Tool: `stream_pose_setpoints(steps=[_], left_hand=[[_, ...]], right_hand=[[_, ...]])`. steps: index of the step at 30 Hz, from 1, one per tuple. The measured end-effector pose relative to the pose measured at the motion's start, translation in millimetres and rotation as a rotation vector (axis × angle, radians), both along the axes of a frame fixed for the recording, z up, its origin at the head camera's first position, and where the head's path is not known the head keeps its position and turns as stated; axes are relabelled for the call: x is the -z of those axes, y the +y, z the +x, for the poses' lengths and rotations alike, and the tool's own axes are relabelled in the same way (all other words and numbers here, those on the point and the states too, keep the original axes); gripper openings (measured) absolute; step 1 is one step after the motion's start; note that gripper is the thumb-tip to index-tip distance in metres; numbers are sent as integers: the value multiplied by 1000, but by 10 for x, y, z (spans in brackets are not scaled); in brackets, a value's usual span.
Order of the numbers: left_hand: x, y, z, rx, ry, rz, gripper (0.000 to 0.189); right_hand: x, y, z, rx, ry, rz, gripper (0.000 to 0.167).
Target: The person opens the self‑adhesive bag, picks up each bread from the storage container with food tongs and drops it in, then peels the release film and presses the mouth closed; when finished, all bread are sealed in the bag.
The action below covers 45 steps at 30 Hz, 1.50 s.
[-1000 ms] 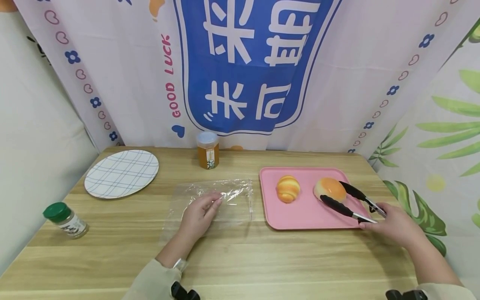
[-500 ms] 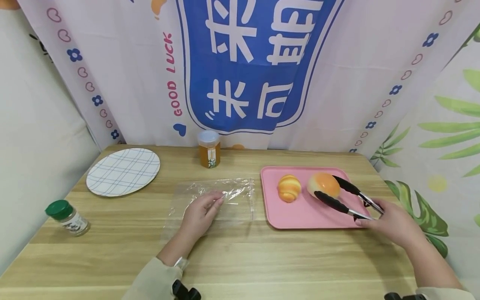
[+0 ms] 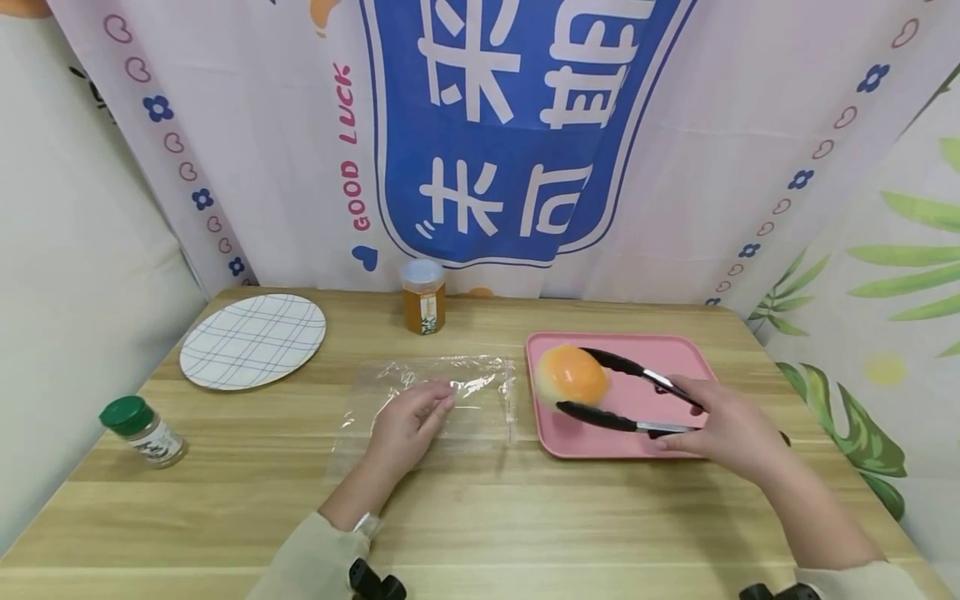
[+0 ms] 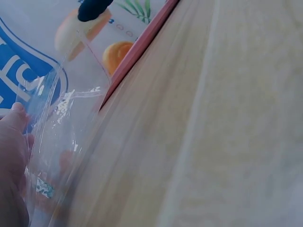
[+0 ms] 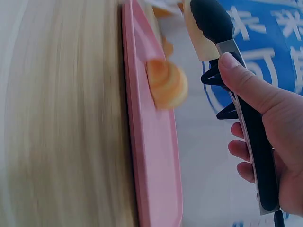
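My right hand (image 3: 731,429) grips black-tipped metal tongs (image 3: 600,418), whose tips hold a round orange-topped bun (image 3: 573,375). In the right wrist view, the bun is raised off the pink tray (image 5: 158,146). A small ridged croissant-like roll (image 5: 165,85) lies on that tray, hidden behind the bun in the head view. On the left, my left hand (image 3: 408,425) pinches a clear plastic zip bag (image 3: 480,421) between thumb and fingers. The left wrist view has the bag (image 4: 66,123) lifted partly off the table, its zip end toward the tray.
A white checked plate (image 3: 255,342) sits at the back left, with a green-capped spice jar (image 3: 146,432) in front of it. An amber jar with a pale lid (image 3: 424,298) stands at the back, behind the bag. A printed cloth (image 3: 300,167) hangs behind the table.
My right hand has carried the bun left in the tongs, from the tray's right side to over its left side, covering the roll in the head view. The left hand stays on the bag.
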<state>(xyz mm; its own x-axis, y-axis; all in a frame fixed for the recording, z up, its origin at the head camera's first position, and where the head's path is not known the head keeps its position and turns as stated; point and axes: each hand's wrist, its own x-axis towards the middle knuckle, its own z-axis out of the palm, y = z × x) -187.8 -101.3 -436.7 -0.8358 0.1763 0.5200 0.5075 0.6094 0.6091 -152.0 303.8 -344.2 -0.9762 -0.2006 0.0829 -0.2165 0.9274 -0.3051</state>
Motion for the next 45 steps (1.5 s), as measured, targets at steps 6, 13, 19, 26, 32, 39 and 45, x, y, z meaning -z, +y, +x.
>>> stream_pose_setpoints(steps=[6, 13, 19, 26, 32, 39, 45], left_hand=[[-4, 6, 4, 6, 31, -34, 16], [-20, 16, 34, 26, 46, -64, 19], [-21, 38, 56, 35, 60, -63, 19], [-23, 80, 89, 60, 91, -68, 19], [-43, 90, 103, 63, 119, -90, 20], [-127, 99, 94, 74, 225, -135, 19], [-241, 136, 80, 115, 341, -198, 14]], right_hand=[[21, -281, -80, -104, -11, 39, 84], [97, -509, -173, -151, -22, 80, 78], [148, -738, -239, -175, -29, 104, 78], [225, -1012, -296, -238, 37, 111, 76], [288, -1147, -312, -275, 17, 109, 74], [347, -1185, -298, -268, 28, 101, 76], [361, -1173, -284, -250, 3, 52, 75]])
